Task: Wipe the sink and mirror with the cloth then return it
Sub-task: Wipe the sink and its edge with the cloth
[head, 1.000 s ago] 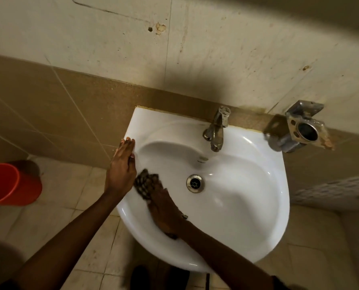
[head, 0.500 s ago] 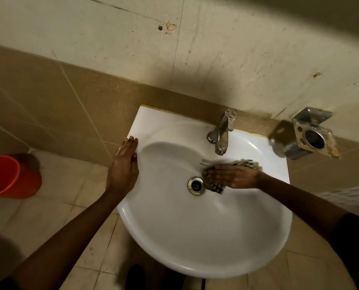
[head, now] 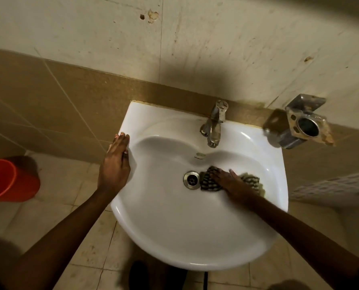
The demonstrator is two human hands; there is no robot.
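Wiping the basin. Our right hand (head: 229, 181), fingers flat, presses the checked cloth (head: 208, 183) onto the floor of the sink (head: 174, 248), just beside the drain (head: 191, 180). Our left hand (head: 115, 164) rests flat on the rim, bracing. We judge that even pressure and overlapping strokes toward the drain serve best.

One sink (head: 195, 237), one cloth (head: 208, 183), one bucket (head: 5, 178), two hands (head: 114, 166) (head: 230, 183)

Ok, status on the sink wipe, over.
Left hand flat on the sink rim. Right hand pressing cloth in the basin, beside drain. Nothing blocking; tap clear above.
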